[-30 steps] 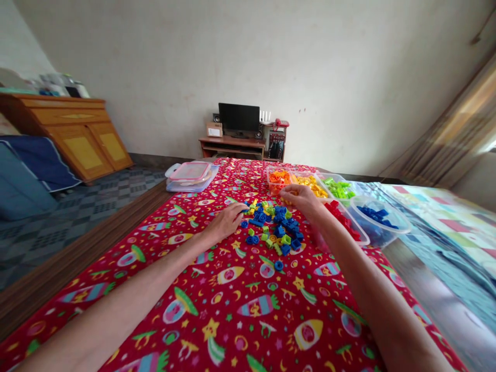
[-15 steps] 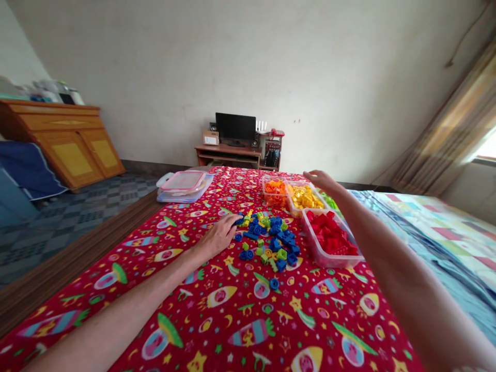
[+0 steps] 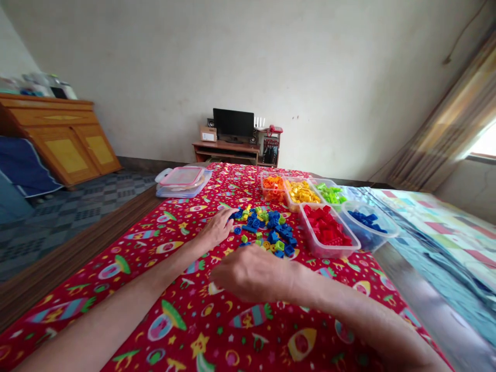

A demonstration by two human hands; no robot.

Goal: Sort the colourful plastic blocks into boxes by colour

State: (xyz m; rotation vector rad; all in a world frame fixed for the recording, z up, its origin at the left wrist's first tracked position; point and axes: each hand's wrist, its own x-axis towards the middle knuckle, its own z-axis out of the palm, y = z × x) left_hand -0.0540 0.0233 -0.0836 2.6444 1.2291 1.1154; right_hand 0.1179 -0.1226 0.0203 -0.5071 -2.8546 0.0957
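A pile of small toy building bricks (image 3: 276, 221), mostly blue with some yellow and lime green, lies on the red patterned tablecloth (image 3: 248, 338). At the pile's left edge rests my left hand (image 3: 217, 228), fingers stretched forward and touching blue bricks. My right hand (image 3: 253, 274) is over the cloth just in front of the pile, slightly blurred. Its fingers point down and left and are hidden beneath the back of the hand, so any held piece is out of sight. The hand also covers the pile's near left part.
Right of the pile stand clear tubs: orange bricks (image 3: 273, 186), yellow bricks (image 3: 304, 192), lime green bricks (image 3: 330, 194), red bricks (image 3: 326, 226), and a round tub (image 3: 382, 238) with blue bricks. Stacked lids (image 3: 183, 178) lie at the far left. A bed (image 3: 449, 243) adjoins on the right.
My right hand has swung back from above the tubs at the far right to the near side of the pile, uncovering the lime green and blue tubs. My left hand stays at the pile.
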